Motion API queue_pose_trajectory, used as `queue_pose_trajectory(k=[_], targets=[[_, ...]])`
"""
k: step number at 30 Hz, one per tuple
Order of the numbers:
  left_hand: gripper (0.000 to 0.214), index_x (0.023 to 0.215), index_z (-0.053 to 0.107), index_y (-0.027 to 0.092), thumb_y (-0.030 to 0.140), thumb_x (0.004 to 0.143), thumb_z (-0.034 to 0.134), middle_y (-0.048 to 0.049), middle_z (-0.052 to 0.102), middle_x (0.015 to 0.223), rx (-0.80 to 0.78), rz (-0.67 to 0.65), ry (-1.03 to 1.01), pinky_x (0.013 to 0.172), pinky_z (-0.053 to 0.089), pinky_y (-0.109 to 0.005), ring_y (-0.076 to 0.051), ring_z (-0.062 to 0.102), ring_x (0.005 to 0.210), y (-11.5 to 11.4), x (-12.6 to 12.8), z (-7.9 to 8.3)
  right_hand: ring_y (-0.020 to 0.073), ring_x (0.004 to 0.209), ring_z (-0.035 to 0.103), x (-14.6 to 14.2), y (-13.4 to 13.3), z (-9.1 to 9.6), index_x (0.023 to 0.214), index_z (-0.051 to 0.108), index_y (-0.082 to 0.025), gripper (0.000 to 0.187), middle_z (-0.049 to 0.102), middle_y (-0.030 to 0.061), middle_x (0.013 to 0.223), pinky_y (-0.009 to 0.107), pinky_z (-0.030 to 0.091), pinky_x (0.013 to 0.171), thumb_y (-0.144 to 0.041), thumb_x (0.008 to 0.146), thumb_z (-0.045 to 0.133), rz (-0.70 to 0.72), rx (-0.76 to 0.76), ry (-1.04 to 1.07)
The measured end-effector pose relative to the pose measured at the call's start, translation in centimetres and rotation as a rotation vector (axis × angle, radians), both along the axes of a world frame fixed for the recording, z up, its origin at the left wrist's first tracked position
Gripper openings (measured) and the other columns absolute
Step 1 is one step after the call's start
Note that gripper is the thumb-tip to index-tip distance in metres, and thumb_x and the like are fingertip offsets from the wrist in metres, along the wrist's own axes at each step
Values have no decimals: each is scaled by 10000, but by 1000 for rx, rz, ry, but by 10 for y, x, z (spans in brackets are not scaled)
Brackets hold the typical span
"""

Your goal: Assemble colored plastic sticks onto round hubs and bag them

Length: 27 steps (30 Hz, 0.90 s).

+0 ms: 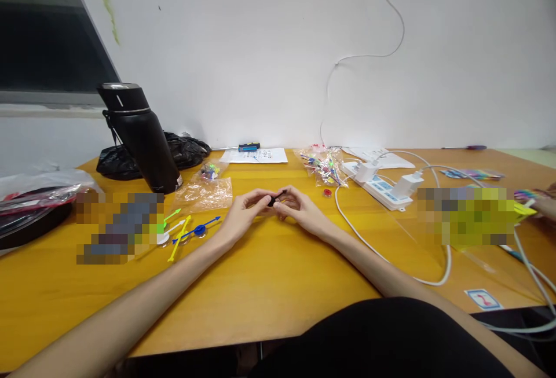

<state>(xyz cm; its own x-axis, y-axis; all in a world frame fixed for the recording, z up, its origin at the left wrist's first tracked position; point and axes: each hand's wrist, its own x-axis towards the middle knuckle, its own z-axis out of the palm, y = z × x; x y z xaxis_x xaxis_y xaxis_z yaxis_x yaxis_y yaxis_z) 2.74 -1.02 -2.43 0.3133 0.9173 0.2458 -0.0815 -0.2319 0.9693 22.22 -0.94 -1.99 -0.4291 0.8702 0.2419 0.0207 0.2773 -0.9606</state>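
Observation:
My left hand point(247, 211) and my right hand point(297, 209) meet over the middle of the table, fingers pinched on a small black arrow spinner point(271, 200). Its round hub shows between the fingertips; much of the rest is hidden by them. To the left of my left hand lie similar arrow spinners: a blue one point(200, 230), a yellow one point(181, 239), a white one point(163, 238) and a green one point(162, 227). A small red disc point(327, 193) rests beyond my right hand.
A black bottle point(141, 138) stands at the left beside a black plastic bag point(191, 149). Bags of small parts point(321, 164) lie at the back. A power strip point(386, 191) with white cables occupies the right, near another person's hand point(547, 201).

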Motion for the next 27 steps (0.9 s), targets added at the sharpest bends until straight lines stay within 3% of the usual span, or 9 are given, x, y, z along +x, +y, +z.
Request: queue_pose_trajectory(k=[3,7,12,18,27], targets=[[352,1070,757,183,455,849,721,-83,747,1138,-5,75,-42,959,534,-344,-211,694,983,2,-5,5,131,722,625,0,1,0,1114,555,-204,358,649,17,892,292,510,705,-469,903,671,7,-14,1],[352,1047,752,162,424,813,774,-81,746,1110,-85,177,-207,1039,498,-341,-204,682,1046,5,-12,11,130,702,626,2,2,0,1080,577,-192,347,666,23,834,281,498,683,-506,938,613,10,-15,-35],[302,993,750,145,363,793,808,-76,747,1073,-171,156,-345,1102,460,-347,-186,681,1064,7,-15,9,124,679,618,2,2,2,1034,595,-182,358,672,22,802,270,493,674,-525,932,615,3,-18,-52],[323,1003,735,142,396,811,788,-90,757,1070,-136,119,-269,1095,469,-378,-201,698,1042,5,-13,7,120,670,611,3,3,-1,1016,595,-185,356,672,16,789,266,491,669,-532,935,610,2,-9,-52],[255,952,740,147,363,820,774,-80,752,1137,-184,104,-357,1152,443,-368,-216,676,1158,-7,-13,29,126,656,599,3,2,1,991,602,-184,393,665,14,774,273,493,669,-566,903,632,1,-26,-43]])
